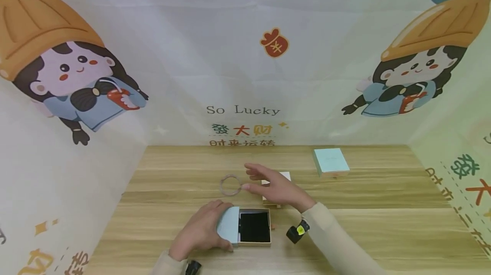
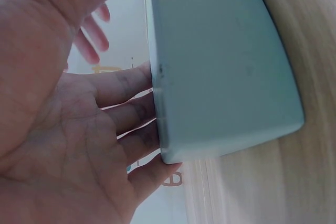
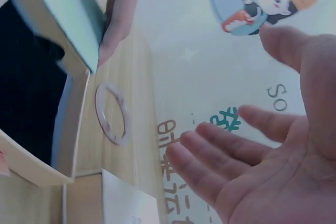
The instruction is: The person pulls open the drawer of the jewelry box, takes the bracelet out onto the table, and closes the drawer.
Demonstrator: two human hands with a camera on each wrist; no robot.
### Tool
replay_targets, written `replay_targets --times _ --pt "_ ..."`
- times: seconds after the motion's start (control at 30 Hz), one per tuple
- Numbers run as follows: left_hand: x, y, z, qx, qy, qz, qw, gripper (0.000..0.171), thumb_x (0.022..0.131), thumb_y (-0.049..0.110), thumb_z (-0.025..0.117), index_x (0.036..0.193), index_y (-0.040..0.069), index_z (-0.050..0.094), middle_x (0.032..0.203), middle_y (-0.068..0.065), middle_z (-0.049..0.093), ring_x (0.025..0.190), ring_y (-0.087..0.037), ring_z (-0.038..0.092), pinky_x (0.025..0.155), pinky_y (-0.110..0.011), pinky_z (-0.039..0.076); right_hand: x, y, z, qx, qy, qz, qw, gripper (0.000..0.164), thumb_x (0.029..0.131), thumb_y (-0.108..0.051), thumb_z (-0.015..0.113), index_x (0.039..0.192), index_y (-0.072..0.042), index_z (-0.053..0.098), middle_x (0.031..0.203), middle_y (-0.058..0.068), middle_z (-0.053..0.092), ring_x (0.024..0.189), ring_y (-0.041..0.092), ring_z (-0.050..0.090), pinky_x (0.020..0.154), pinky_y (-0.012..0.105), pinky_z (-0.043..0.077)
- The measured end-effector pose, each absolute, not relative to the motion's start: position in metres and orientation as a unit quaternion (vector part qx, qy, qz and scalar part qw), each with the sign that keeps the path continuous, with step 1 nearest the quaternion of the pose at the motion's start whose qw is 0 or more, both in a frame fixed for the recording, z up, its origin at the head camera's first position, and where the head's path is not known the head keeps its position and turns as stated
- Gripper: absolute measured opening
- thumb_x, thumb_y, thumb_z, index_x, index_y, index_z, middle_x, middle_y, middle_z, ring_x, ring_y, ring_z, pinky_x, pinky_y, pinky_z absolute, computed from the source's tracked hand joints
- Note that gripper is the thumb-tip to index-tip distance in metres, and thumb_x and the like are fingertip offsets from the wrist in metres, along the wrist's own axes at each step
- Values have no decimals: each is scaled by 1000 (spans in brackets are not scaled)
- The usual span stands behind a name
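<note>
My left hand (image 1: 202, 228) grips a light blue slide-out gift box (image 1: 230, 226) across its width, thumb on the near side and fingers along the far side. The box lies on the table with its drawer (image 1: 256, 244) pulled out to the right, showing a black lining (image 1: 255, 227). My right hand (image 1: 274, 186) hovers beyond the drawer with fingers spread and nothing in them. Left of its thumb lies a pale pinkish bangle (image 3: 101, 109), flat on the wood. In the right wrist view the right palm faces the box and bangle.
Under the right hand, partly hidden, sits a white-topped box (image 1: 285, 176). A second light blue box (image 1: 331, 160), with its drawer in, stands at the back right. A printed cloth (image 1: 245, 74) hangs behind and at both sides of the wooden table (image 1: 172, 168).
</note>
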State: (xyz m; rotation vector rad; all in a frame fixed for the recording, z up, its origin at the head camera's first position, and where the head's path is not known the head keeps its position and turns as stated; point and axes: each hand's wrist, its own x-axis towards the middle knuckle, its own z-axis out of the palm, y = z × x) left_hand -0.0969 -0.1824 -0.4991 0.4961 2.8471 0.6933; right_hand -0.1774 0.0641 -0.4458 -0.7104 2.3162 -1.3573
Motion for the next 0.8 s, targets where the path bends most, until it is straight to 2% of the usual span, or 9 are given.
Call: replay_targets --times 0.07,0.23,0.37,0.47,0.53,0.67,0.8 --pt "-96 -183 -499 165 955 232 83 107 51 42 100 143 12 56 128 -4 63 111 -22 58 97 -50 52 -174 69 -447 -237 818 -490 188 62 99 -48 64 154 -27 45 151 6 56 139 26 54 114 55 44" --pt "-96 -183 -500 168 955 232 82 106 51 42 100 143 12 56 129 -5 63 111 -22 58 96 -49 53 -167 85 -452 -186 796 -527 232 56 101 -50 60 147 -18 55 147 11 60 135 30 58 111 49 48" --pt "-97 -183 -500 168 953 237 83 106 52 41 100 143 12 55 129 -5 63 112 -23 58 96 -49 52 -161 98 -456 -161 775 -556 254 54 104 -46 56 141 -6 59 139 21 63 127 35 63 104 47 54" --pt "-97 -184 -500 167 953 239 83 106 51 40 100 143 12 55 127 -3 63 110 -21 57 95 -48 53 -156 107 -461 -153 768 -565 260 52 105 -40 56 133 4 61 126 24 69 113 34 70 96 45 59" --pt "-97 -184 -500 167 953 239 84 106 51 40 101 143 12 55 127 -3 63 110 -21 57 95 -48 52 -151 112 -465 -146 766 -567 267 52 106 -39 56 127 8 63 117 23 73 104 32 73 90 42 61" --pt "-96 -184 -499 169 953 237 85 107 52 41 100 144 12 54 129 -4 62 113 -23 57 97 -50 52 -142 118 -473 -119 775 -558 272 52 105 -40 56 115 9 68 98 18 76 85 21 74 78 37 64" --pt "-95 -185 -499 167 953 237 85 107 52 42 100 144 12 54 131 -5 62 116 -25 57 100 -52 51 -134 119 -482 -107 785 -551 262 47 106 -33 55 106 11 70 85 16 76 71 15 72 68 33 63"
